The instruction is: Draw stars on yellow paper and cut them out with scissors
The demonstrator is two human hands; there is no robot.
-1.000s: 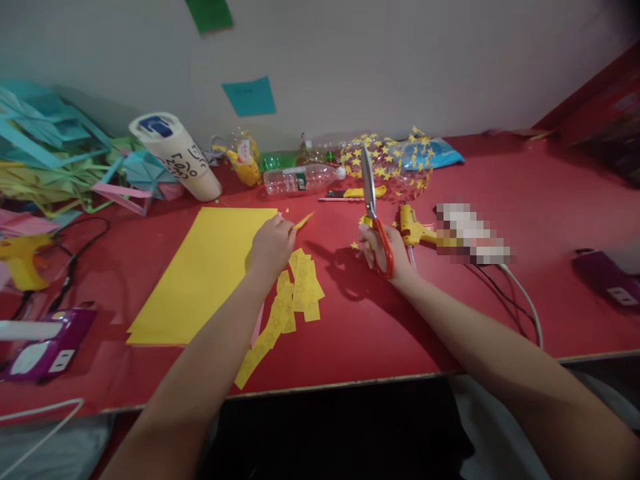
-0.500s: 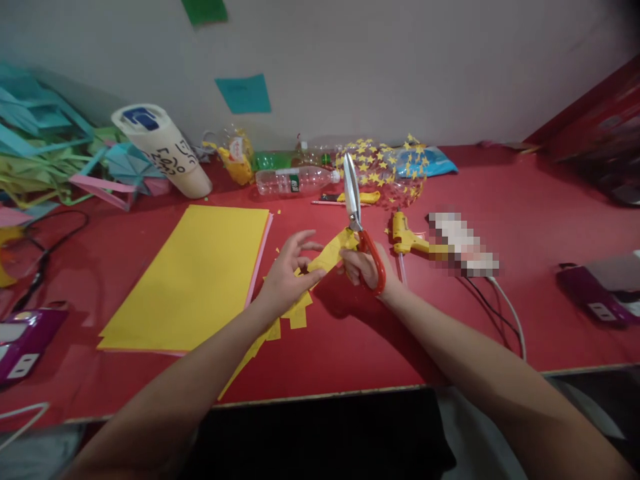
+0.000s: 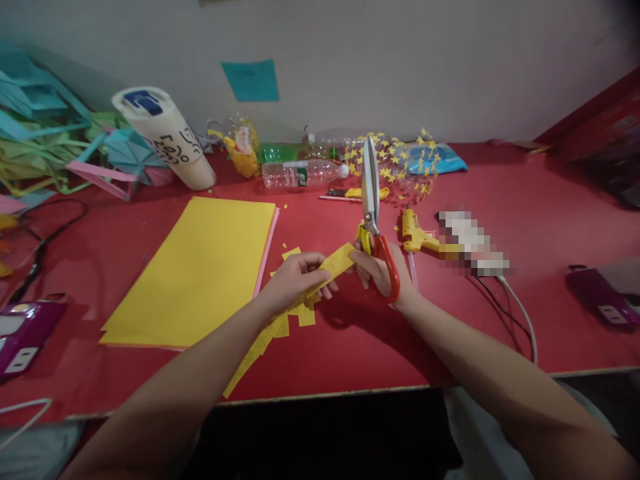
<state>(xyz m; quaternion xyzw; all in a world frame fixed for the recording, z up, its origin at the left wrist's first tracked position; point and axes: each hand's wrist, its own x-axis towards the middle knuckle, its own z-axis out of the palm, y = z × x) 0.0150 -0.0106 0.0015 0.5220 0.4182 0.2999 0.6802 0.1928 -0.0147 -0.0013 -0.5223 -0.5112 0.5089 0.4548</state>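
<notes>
A yellow paper strip (image 3: 336,265) with faint drawn lines is pinched at its lower left part by my left hand (image 3: 296,280). The thumb and fingers of my right hand (image 3: 377,268) touch the strip's upper right end. Scissors (image 3: 370,183) with red handles hang on my right hand, blades upward and closed together. Between the scissors and my right fingers shows a curled yellow piece (image 3: 364,237). More yellow strips (image 3: 260,345) lie on the red table under and beside my left hand. To the left rests a stack of yellow sheets (image 3: 195,267), pink paper beneath.
Plastic bottles (image 3: 310,175), a yellow cutter (image 3: 370,193) and star-covered clear plastic (image 3: 395,160) lie at the back. A yellow glue gun (image 3: 417,237) and a pixelated object (image 3: 473,243) with cables are on the right. A white roll (image 3: 173,143) stands by folded paper shapes (image 3: 45,133).
The strip's right end is now flatter and its lines show. My left fingers have closed in around it. The view has shifted slightly, and a yellow piece stands up near the scissors' pivot.
</notes>
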